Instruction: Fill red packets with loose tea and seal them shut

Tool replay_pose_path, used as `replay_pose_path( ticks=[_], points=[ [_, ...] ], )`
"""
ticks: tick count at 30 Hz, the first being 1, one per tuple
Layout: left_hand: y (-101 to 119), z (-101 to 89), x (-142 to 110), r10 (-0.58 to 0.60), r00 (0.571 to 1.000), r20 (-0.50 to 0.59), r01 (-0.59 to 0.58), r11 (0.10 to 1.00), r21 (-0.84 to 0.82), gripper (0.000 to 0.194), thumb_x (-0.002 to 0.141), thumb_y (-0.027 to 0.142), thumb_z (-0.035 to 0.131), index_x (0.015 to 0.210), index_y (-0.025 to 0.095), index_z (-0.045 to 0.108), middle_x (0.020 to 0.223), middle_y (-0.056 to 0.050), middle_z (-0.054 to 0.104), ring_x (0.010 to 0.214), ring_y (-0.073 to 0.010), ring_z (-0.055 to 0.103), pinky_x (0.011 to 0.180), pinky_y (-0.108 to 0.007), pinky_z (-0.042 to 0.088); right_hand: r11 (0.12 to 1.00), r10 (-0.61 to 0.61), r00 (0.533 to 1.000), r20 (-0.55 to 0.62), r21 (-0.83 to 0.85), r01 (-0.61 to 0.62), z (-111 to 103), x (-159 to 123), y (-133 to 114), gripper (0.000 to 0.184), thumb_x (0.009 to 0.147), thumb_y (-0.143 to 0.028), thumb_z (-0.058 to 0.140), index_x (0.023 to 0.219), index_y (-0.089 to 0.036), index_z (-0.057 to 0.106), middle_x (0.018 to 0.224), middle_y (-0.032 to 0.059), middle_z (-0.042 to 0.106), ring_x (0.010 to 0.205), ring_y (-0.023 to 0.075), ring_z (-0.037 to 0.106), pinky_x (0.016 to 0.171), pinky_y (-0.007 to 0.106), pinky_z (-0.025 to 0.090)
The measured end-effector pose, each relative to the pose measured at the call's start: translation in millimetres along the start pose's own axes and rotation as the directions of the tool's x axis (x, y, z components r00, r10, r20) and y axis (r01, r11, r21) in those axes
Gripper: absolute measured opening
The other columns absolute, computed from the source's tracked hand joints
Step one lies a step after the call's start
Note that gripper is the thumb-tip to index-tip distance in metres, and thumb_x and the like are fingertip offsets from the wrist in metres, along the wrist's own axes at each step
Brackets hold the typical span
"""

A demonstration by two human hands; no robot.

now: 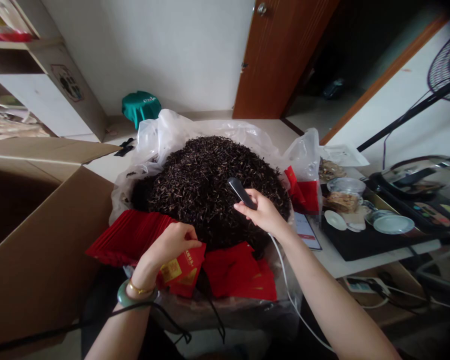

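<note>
A large heap of dark, dried twisted tea leaves [210, 175] lies in a clear plastic bag [243, 129]. Over the heap's right half, my right hand [260, 210] grips a slim dark object with a rounded end [240, 191]; its exact kind I cannot make out. At the near edge, my left hand [176, 241] pinches the top of a red packet with gold print [185, 261]. To its left stands a dense row of red packets [127, 237]. Several more red packets [234, 272] lie overlapping to its right.
An open cardboard box [52, 220] stands at left. A white cable [285, 272] hangs by my right forearm, and a black cord [78, 327] crosses my left. The right-hand table holds a phone or tablet [308, 231], small dishes [393, 223] and a glass-lidded pan [423, 172].
</note>
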State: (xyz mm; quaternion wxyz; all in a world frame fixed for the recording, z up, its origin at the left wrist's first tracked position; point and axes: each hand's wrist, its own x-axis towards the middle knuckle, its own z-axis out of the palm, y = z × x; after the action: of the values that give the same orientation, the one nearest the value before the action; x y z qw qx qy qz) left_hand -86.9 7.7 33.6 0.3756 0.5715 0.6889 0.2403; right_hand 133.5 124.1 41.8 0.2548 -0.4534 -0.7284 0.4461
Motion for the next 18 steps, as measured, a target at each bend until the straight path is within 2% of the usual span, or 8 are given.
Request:
replay_pose_path(
  ticks=[3, 6, 8, 11, 14, 16, 18],
  points=[
    [-2, -4.0, 1, -0.004, 0.998, -0.056, -0.001, 0.997, -0.080, 0.001, 0.057, 0.022, 0.069, 0.058, 0.022, 0.070, 0.052, 0.002, 0.066, 0.052, -0.0156, 0.056, 0.051, -0.023, 0.037, 1.000, -0.009, 1.000, -0.014, 0.002, 0.009, 0, 0, 3, 0.041, 0.074, -0.045, 0.064, 0.104, -0.018, 0.054, 0.084, 0.0035, 0.065, 0.061, 0.0142, 0.060, 0.049, 0.025, 0.045],
    [-11, -11.4, 3, -0.028, 0.988, -0.151, 0.009, 0.992, -0.128, 0.020, 0.060, 0.028, 0.070, 0.078, 0.021, 0.074, 0.054, 0.002, 0.066, 0.054, -0.0161, 0.057, 0.054, -0.023, 0.040, 1.000, 0.004, 1.000, -0.028, 0.006, -0.004, 0, 1, 6, 0.041, 0.074, -0.046, 0.063, 0.103, -0.018, 0.054, 0.082, 0.0029, 0.065, 0.056, 0.0130, 0.057, 0.047, 0.025, 0.044],
    [-18, -16.1, 4, -0.048, 0.989, -0.143, 0.031, 0.992, -0.121, 0.028, 0.061, 0.030, 0.070, 0.086, 0.020, 0.074, 0.053, 0.002, 0.066, 0.053, -0.0161, 0.057, 0.054, -0.023, 0.040, 1.000, 0.019, 0.999, -0.027, 0.012, -0.019, 0, 1, 8, 0.042, 0.074, -0.046, 0.063, 0.104, -0.017, 0.053, 0.082, 0.0030, 0.065, 0.054, 0.0123, 0.056, 0.045, 0.025, 0.043],
    [-25, -19.8, 6, -0.050, 0.996, -0.076, 0.043, 0.995, -0.093, 0.023, 0.061, 0.028, 0.070, 0.081, 0.019, 0.074, 0.053, 0.002, 0.067, 0.053, -0.0162, 0.058, 0.054, -0.023, 0.040, 0.999, 0.030, 0.999, -0.026, 0.013, -0.030, 0, 1, 7, 0.043, 0.074, -0.045, 0.063, 0.105, -0.017, 0.053, 0.084, 0.0038, 0.065, 0.052, 0.0115, 0.055, 0.043, 0.024, 0.042],
    [-24, -18.5, 6, -0.057, 0.995, -0.077, 0.049, 0.994, -0.096, 0.012, 0.060, 0.025, 0.071, 0.071, 0.020, 0.073, 0.055, 0.002, 0.068, 0.054, -0.0161, 0.059, 0.054, -0.023, 0.040, 0.999, 0.030, 0.999, -0.029, 0.012, -0.029, 0, 1, 6, 0.043, 0.074, -0.044, 0.063, 0.105, -0.017, 0.054, 0.084, 0.0038, 0.065, 0.051, 0.0109, 0.055, 0.041, 0.023, 0.041],
    [-19, -16.9, 4, -0.062, 0.993, -0.099, 0.046, 0.988, -0.149, 0.012, 0.060, 0.025, 0.072, 0.071, 0.019, 0.073, 0.053, 0.002, 0.068, 0.053, -0.0160, 0.059, 0.054, -0.024, 0.041, 0.999, 0.035, 0.999, -0.028, 0.023, -0.034, 0, 0, 5, 0.042, 0.073, -0.044, 0.063, 0.105, -0.017, 0.054, 0.082, 0.0031, 0.064, 0.051, 0.0105, 0.054, 0.040, 0.022, 0.041],
    [-13, -18.1, 1, -0.085, 0.979, -0.187, 0.035, 0.966, -0.256, 0.019, 0.060, 0.030, 0.075, 0.075, 0.017, 0.074, 0.054, 0.002, 0.067, 0.053, -0.0153, 0.057, 0.053, -0.023, 0.041, 0.998, 0.044, 0.999, -0.025, 0.038, -0.043, 0, 0, 4, 0.043, 0.073, -0.044, 0.063, 0.104, -0.017, 0.053, 0.080, 0.0026, 0.064, 0.050, 0.0099, 0.053, 0.038, 0.021, 0.040]
  ],
)
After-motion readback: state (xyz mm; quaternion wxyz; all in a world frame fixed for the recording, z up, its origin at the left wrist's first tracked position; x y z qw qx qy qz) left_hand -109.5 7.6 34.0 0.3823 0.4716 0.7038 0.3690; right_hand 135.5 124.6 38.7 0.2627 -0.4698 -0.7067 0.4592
